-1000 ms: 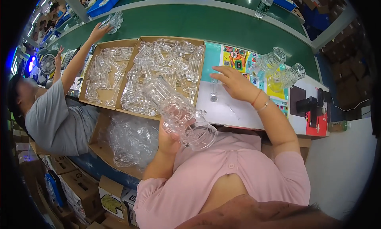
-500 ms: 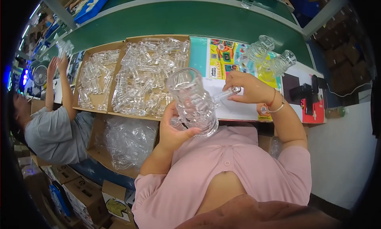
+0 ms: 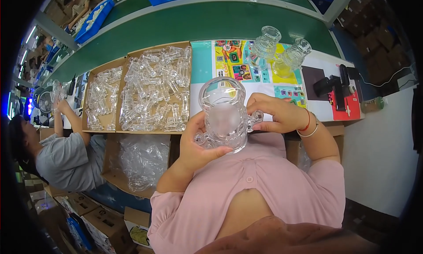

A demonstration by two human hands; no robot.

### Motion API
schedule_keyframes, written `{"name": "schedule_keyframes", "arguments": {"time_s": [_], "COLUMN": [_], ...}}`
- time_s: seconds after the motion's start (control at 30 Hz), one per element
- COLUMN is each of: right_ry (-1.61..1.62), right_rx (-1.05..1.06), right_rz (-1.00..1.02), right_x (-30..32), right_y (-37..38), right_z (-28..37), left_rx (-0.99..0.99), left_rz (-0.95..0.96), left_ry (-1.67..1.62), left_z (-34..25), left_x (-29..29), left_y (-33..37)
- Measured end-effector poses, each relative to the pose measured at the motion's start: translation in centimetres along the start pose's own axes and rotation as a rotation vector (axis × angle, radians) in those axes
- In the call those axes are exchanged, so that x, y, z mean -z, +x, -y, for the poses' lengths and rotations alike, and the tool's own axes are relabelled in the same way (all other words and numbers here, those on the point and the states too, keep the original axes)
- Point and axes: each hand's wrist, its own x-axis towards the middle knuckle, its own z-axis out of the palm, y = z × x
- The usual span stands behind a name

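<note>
In front of my chest I hold a clear glass water pipe (image 3: 222, 117), its wide round mouth tipped up toward me. My left hand (image 3: 196, 144) wraps round its lower left side, thumb across the base. A whitish round patch shows inside the body. My right hand (image 3: 277, 112) pinches a small clear glass tube piece (image 3: 255, 118) at the pipe's right side; the tube's far end meets the side joint, and its exact fit is hidden by the fingers. Two similar glass water pipes (image 3: 263, 49) (image 3: 291, 59) stand on the bench beyond my right hand.
Left of me are two cardboard trays (image 3: 191, 84) (image 3: 88, 125) full of small glass tubes. Below them sits a box of clear plastic bags (image 3: 143, 159). At right, a black device (image 3: 337, 93) lies on a red sheet. A co-worker (image 3: 66, 159) handles glass at far left.
The glass water pipe has turned more upright and faces me. My right hand has brought the small tube closer against its side. The co-worker's hands have lowered; my view has shifted.
</note>
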Motion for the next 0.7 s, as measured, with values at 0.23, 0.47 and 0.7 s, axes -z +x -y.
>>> {"name": "schedule_keyframes", "arguments": {"time_s": [0.23,0.47,0.7], "right_ry": [-0.134,0.291,0.082], "right_rx": [-0.004,0.029,0.149], "right_rz": [0.004,-0.389,-0.165], "right_x": [-0.7,-0.2,-4.3], "right_y": [-1.2,-0.1,-2.5], "right_z": [0.3,1.1,3.9], "left_rx": [-0.012,0.033,-0.154], "left_rz": [0.062,0.082,0.584], "left_ry": [0.052,-0.055,0.011], "left_z": [0.3,1.2,1.6], "left_x": [-0.4,-0.2,-1.2], "left_y": [0.2,0.1,-1.0]}}
